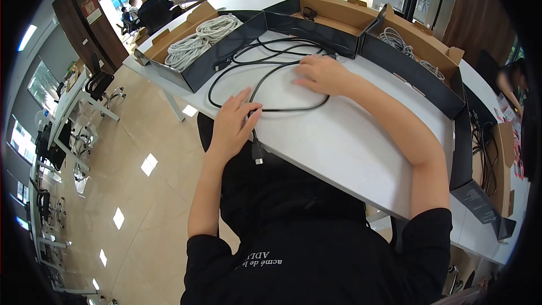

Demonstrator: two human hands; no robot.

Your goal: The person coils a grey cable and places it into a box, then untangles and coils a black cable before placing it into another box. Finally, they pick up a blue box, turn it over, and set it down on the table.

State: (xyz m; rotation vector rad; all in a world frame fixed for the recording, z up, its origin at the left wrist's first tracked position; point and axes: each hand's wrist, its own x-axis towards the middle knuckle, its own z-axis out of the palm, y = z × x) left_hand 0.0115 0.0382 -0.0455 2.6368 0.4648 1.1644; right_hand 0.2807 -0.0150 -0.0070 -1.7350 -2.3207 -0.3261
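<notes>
A long black cable (pixel 282 110) lies in loose loops on the white table (pixel 339 141). One end, a black plug with a flat metal tip (pixel 258 152), hangs over the table's near edge. Just above that plug, my left hand (pixel 230 124) has the cable between thumb and fingers. My right hand (pixel 324 74) is farther up the table, its fingers curled down around the same cable; its fingertips are partly hidden. Another black plug (pixel 221 64) rests by the left box, and a connector (pixel 333 56) lies just beyond my right hand.
Open black boxes ring the table: one with bundled pale cables (pixel 197 42), one with a small black item (pixel 309 13), one with grey cables (pixel 397 41), one with black cables (pixel 484 147). A person (pixel 511 82) is at the right; chairs and desks stand behind.
</notes>
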